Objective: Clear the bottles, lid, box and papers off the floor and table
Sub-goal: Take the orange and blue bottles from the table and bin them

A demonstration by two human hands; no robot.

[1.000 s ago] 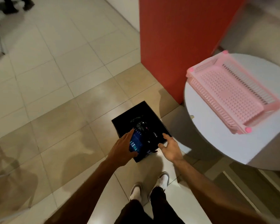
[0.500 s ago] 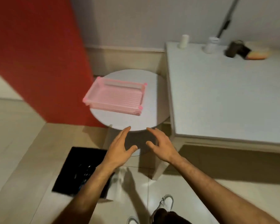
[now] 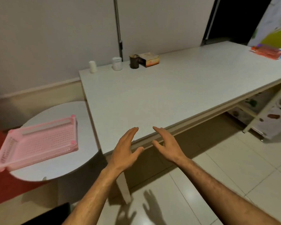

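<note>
Two white bottles (image 3: 92, 67) (image 3: 117, 63), one dark cup (image 3: 134, 61) and one cardboard box (image 3: 150, 59) stand on the long worktop (image 3: 169, 98). One pink tray (image 3: 39, 142) sits on one round worktop (image 3: 58, 168). Two hands (image 3: 125, 151) (image 3: 168, 146) are bare.

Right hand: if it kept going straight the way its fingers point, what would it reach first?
Probably the bare top of the long table. The right hand, open and empty, points up-left over the near edge; nothing lies close ahead, though its height above the table is unclear.
</note>
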